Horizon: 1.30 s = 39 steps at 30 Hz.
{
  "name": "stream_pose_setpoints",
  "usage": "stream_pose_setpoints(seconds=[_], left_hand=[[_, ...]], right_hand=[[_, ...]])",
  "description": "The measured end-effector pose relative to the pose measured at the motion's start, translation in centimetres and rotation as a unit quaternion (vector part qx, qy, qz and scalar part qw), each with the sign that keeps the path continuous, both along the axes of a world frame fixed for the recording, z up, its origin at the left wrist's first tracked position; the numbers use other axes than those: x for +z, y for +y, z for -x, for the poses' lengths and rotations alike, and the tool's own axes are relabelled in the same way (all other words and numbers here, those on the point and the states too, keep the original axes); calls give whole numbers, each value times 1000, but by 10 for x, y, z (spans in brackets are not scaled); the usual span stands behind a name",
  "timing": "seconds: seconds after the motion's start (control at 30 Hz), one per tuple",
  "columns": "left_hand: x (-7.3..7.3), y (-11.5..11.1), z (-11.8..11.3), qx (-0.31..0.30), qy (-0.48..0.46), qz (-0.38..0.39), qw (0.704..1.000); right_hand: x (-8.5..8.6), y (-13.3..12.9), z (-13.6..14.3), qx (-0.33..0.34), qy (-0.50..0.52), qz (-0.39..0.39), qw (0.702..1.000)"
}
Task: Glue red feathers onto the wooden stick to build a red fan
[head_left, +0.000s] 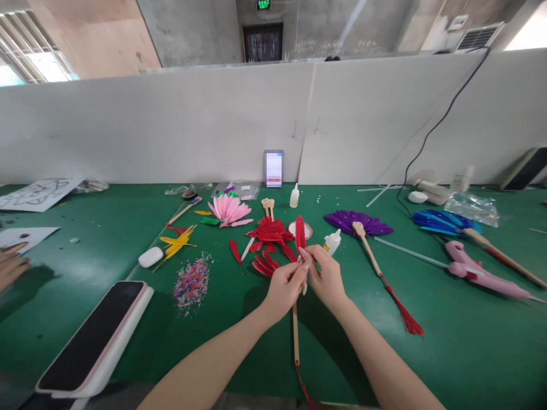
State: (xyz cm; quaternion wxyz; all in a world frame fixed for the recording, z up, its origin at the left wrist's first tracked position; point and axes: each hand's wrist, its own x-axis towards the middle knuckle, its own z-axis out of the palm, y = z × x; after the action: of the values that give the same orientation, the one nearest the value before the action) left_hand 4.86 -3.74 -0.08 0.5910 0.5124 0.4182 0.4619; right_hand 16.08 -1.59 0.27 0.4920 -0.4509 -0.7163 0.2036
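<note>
Upright between my two hands stands a red feather (300, 230). My left hand (282, 289) is closed, thumb and finger pinching its lower end. Against those fingertips, my right hand (328, 279) pinches the same end from the right. Below and behind them lies a feather fan with red feathers (265, 265); its wooden handle (296, 336) points toward me and ends in a red tassel (304, 388). My hands cover the fan's middle, so I cannot tell whether they touch it. Just beyond is a pile of red feathers (271, 230).
A glue bottle (332, 243) stands right of my hands, another bottle (294, 196) farther back. Purple fan (366, 246), blue fan (447, 221) and pink glue gun (482, 273) lie right. Left are pink feathers (231, 209), confetti (192, 282), a phone (96, 336) and another person's hand (12, 266).
</note>
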Motion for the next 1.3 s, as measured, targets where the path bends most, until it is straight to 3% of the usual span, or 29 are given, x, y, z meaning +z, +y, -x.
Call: stream_pose_setpoints(seconds=[0.13, 0.33, 0.47, 0.67, 0.8, 1.03, 1.3], left_hand=[[0, 0, 0, -13, -31, 18, 999], [-1, 2, 1, 0, -13, 40, 999], [-7, 8, 1, 14, 7, 33, 999], [-4, 14, 8, 116, 34, 10, 993], [8, 20, 17, 165, 36, -18, 985], [21, 25, 25, 75, -28, 4, 997], [19, 28, 30, 78, -82, 60, 992]], right_hand=[[-3, -1, 2, 1, 9, 12, 1000], [1, -1, 6, 90, 164, 127, 974], [3, 5, 1, 108, 209, 150, 960], [4, 8, -3, 89, 251, 204, 942], [9, 4, -2, 153, 237, 263, 923], [7, 0, 1, 276, 213, 359, 866], [10, -2, -2, 342, 235, 433, 801]])
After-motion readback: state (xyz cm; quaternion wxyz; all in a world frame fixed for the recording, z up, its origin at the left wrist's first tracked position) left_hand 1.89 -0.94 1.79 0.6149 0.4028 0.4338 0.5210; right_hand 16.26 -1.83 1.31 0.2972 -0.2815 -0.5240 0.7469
